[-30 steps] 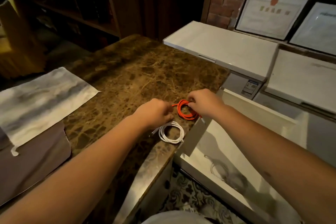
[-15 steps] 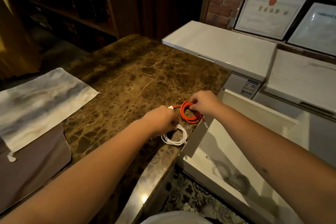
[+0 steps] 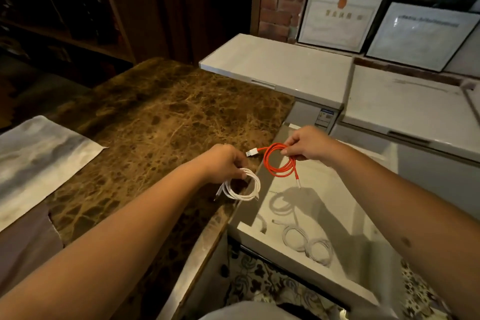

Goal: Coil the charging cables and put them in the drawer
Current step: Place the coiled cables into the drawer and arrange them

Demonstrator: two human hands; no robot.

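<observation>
The marble surface [image 3: 161, 122] is stretching away left of both hands, and the open white drawer [image 3: 319, 205] is lying below and just right of them, already holding pale coiled cables [image 3: 306, 241]. The right hand [image 3: 309, 144] is pinching the orange cable [image 3: 279, 161] at the top of its coil, its fingers [image 3: 292, 141] curled round the loops, over the drawer's near corner. The left hand [image 3: 224, 161] is gripping the white cable [image 3: 244, 187] likewise, at the surface's edge. Both coils are looking light, limp and springy, likely to unwind; holding across all the loops at once seems the safest grip
</observation>
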